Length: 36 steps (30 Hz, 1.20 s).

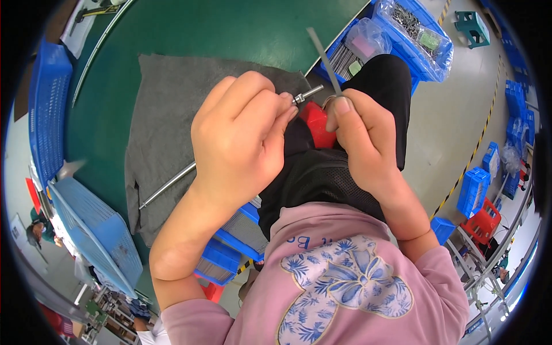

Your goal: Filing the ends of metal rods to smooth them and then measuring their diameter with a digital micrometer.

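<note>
1. The left hand [238, 129] is closed on a shiny metal pin [310, 94], whose tip sticks out past the fingers toward the right hand [365, 129].
2. The right hand pinches a thin grey strip [324, 57] near its lower end; the free end points up and away.
3. Pin and strip are apart, in the air near the far right corner of a grey cloth [164, 98].
4. The pin could slip down toward the black trousers [322, 178], since it looks smooth and little of its front end is gripped.
5. The strip could bend or twist, being held only near one end.
6. A metal rod [169, 184] shows over the cloth behind the left forearm (it lines up with the pin, so they may be one piece, though the hand hides any join). If so, tilting the pin could drag the far end across the cloth.
7. Blue bins [399, 49] of metal parts stand beside the right knee; a wide swing of the strip could catch them.
8. On the left, a curved rod [98, 54] lies on the green table [195, 29], with a blue basket [49, 109] beyond, both well apart from the hands.
</note>
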{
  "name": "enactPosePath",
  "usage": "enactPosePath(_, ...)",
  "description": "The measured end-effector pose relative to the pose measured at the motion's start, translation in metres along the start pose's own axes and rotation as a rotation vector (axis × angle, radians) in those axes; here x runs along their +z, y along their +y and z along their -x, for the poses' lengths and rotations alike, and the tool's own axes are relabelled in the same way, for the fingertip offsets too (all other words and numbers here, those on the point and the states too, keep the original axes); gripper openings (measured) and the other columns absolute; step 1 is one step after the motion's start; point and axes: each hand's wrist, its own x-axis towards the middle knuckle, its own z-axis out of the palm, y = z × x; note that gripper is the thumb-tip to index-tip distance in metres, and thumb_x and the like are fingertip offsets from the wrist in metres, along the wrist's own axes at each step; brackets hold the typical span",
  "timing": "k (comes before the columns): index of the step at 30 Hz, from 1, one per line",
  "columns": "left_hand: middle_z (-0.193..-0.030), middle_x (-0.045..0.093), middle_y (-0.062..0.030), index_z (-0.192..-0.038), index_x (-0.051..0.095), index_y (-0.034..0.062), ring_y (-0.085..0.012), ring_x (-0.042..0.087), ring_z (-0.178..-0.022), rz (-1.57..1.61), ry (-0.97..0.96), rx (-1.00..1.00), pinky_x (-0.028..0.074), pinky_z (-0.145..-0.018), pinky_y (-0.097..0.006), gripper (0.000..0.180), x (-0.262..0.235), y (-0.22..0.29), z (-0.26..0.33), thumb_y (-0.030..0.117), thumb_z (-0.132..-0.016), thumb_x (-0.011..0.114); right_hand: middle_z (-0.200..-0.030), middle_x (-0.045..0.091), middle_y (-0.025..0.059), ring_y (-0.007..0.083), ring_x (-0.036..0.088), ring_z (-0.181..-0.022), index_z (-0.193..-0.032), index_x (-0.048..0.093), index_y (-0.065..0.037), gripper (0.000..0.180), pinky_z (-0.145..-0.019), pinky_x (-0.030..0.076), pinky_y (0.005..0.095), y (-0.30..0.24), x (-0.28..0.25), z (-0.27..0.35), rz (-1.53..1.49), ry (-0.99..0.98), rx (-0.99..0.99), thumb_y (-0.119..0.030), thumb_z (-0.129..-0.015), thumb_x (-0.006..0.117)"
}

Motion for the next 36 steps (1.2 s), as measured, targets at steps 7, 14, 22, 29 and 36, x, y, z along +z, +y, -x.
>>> enactPosePath(7,-0.065,0.048,-0.0055,-0.065,0.054,0.0028,-0.0208,0.046,-0.054,0.002,0.000,-0.014,0.037,-0.046,-0.029,0.017,-0.002,0.002,0.000,-0.004,-0.054,0.065,-0.053,0.038,-0.0068,-0.0012,0.029,-0.045,-0.092,0.049,0.001,0.013,-0.042,0.020,0.0178,0.017,0.020,0.000,-0.365,0.079,0.077,-0.003,-0.080,0.054)
enactPosePath(14,-0.066,0.048,-0.0055,-0.067,0.055,0.0027,-0.0205,0.047,-0.055,0.007,0.020,-0.039,0.037,-0.046,-0.029,0.018,-0.002,0.003,0.002,-0.005,-0.054,0.065,-0.055,0.041,-0.0070,-0.0021,0.032,-0.046,-0.084,0.050,0.001,0.009,-0.042,0.021,0.0157,0.021,0.027,0.006,-0.578,0.174,0.076,-0.002,-0.078,0.057)
enactPosePath(22,-0.066,0.048,-0.0053,-0.066,0.053,0.0027,-0.0207,0.045,-0.054,-0.006,0.044,0.017,0.036,-0.046,-0.029,0.018,0.001,0.000,0.002,-0.005,-0.054,0.064,-0.052,0.046,-0.0059,-0.0020,0.034,-0.043,-0.077,0.059,0.000,0.008,-0.039,0.022,0.0157,0.015,0.044,0.000,-0.316,0.353,-0.252,0.001,-0.071,0.064)
enactPosePath(29,-0.066,0.047,-0.0054,-0.065,0.052,0.0024,-0.0209,0.044,-0.054,0.011,0.011,-0.014,0.036,-0.046,-0.030,0.018,0.000,0.000,0.003,-0.005,-0.054,0.064,-0.046,0.040,-0.0024,0.0046,0.032,-0.038,-0.073,0.062,-0.003,0.009,-0.038,0.024,0.0195,0.031,0.028,0.004,0.130,0.421,-0.328,-0.001,-0.066,0.067)
enactPosePath(36,-0.065,0.049,-0.0082,-0.067,0.053,0.0001,-0.0202,0.047,-0.054,0.016,-0.001,-0.007,0.037,-0.047,-0.028,0.016,-0.005,0.001,0.001,-0.007,-0.058,0.064,-0.049,0.039,-0.0038,0.0023,0.036,-0.044,-0.106,0.047,0.007,0.027,-0.044,0.026,0.0162,0.028,-0.013,0.031,-0.125,0.062,-0.205,-0.010,-0.088,0.037)
